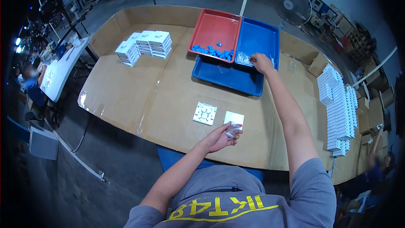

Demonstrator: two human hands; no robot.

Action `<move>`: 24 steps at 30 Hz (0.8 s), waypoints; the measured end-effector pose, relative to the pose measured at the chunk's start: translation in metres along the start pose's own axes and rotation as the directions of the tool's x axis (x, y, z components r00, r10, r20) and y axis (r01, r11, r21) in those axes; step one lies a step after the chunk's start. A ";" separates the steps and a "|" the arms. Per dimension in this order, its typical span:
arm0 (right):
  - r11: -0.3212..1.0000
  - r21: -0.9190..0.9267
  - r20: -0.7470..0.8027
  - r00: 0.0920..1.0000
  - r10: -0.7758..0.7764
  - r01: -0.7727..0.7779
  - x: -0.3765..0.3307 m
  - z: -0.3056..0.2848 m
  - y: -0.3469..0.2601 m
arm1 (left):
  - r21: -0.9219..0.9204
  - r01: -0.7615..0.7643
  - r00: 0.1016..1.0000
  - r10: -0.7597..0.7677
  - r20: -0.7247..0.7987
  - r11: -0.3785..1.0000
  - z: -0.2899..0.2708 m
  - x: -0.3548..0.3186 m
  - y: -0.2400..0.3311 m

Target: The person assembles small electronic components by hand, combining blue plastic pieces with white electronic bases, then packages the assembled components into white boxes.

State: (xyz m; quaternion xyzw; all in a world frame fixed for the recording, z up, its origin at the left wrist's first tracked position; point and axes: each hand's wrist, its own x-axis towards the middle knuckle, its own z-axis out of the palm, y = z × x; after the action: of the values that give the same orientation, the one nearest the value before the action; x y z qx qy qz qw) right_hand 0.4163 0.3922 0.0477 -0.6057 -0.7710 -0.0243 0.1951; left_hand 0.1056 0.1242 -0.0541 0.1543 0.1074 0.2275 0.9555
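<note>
My left hand (220, 138) is palm up near the front of the table, its fingers curled round a small clear plastic bag (233, 131). Just beyond it lies a flat white square piece (234, 117). To the left of that rests a white square plate with dark slots and cutouts (205, 113). My right hand (262, 63) reaches far out to the near end of a blue tray (259, 29). Its fingers are pinched together at a pile of small whitish pieces (243, 58); what they grip is too small to tell.
A red tray (217, 27) with several small blue parts (214, 52) stands left of the blue tray. Below both sits another blue tray (228, 78). White box stacks (145, 44) stand at the far left, and more stacked white boxes (338, 109) line the right side. Cardboard walls (156, 16) edge the table.
</note>
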 end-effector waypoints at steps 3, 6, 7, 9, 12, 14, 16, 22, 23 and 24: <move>0.998 -0.043 0.152 0.987 0.050 -0.044 0.008 0.007 0.001 | -0.001 0.005 1.000 -0.005 -0.013 1.000 0.002 -0.001 0.001; 0.999 -0.040 0.151 0.988 0.039 -0.033 0.008 0.008 0.007 | -0.011 0.016 1.000 -0.016 -0.012 1.000 0.001 0.000 0.001; 0.999 -0.041 0.146 0.989 0.039 -0.033 0.007 0.007 0.008 | -0.004 0.016 1.000 -0.016 -0.015 1.000 0.001 0.000 0.001; 0.995 -0.027 0.053 0.994 0.093 -0.092 0.000 0.002 0.009 | -0.002 0.020 1.000 -0.020 -0.014 1.000 0.002 0.001 0.001; 0.951 0.254 -0.144 0.966 0.216 -0.174 -0.012 -0.007 0.004 | 0.003 0.030 0.999 -0.030 -0.023 1.000 0.003 0.000 0.000; 0.514 0.826 -0.038 0.887 0.460 -0.231 -0.015 -0.015 -0.007 | 0.011 0.046 0.999 -0.046 -0.022 0.999 0.003 0.002 0.001; 0.113 0.959 0.175 0.861 0.478 -0.258 -0.027 -0.040 -0.053 | -0.022 0.007 0.999 -0.007 -0.032 1.000 -0.002 -0.004 0.000; -0.096 0.977 0.213 0.887 0.409 -0.190 -0.082 -0.057 -0.078 | -0.023 0.016 1.000 -0.016 -0.001 1.000 -0.005 0.000 0.001; -0.097 0.974 0.227 0.877 0.423 -0.205 -0.093 -0.054 -0.080 | -0.004 0.008 1.000 -0.008 -0.011 1.000 -0.006 0.000 0.000; -0.102 0.972 0.236 0.873 0.427 -0.213 -0.104 -0.049 -0.080 | 0.014 -0.001 1.000 0.001 -0.020 1.000 -0.006 0.000 0.000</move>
State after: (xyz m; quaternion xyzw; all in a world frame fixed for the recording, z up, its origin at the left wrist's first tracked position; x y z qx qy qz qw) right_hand 0.3735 0.2611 0.0745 -0.4500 -0.3697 0.5260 0.6198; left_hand 0.1044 0.1258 -0.0597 0.1588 0.1186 0.2287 0.9531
